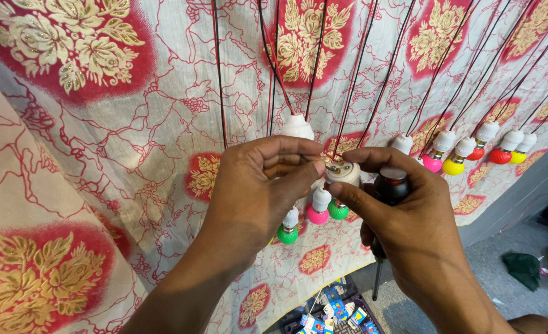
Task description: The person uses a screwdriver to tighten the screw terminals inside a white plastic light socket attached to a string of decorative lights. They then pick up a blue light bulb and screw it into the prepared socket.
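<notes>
Draped behind everything, white cloth with red-and-gold flower medallions, crossed by thin black and red wires. Right hand clenched around dark-handled screwdriver, fingertips pinching small white plastic bulb holder; left hand pinching wire ends at holder's top. Risk: wire slipping free, screwdriver dropping. Below holder, dangling green and pink bulbs crowding hands.
</notes>
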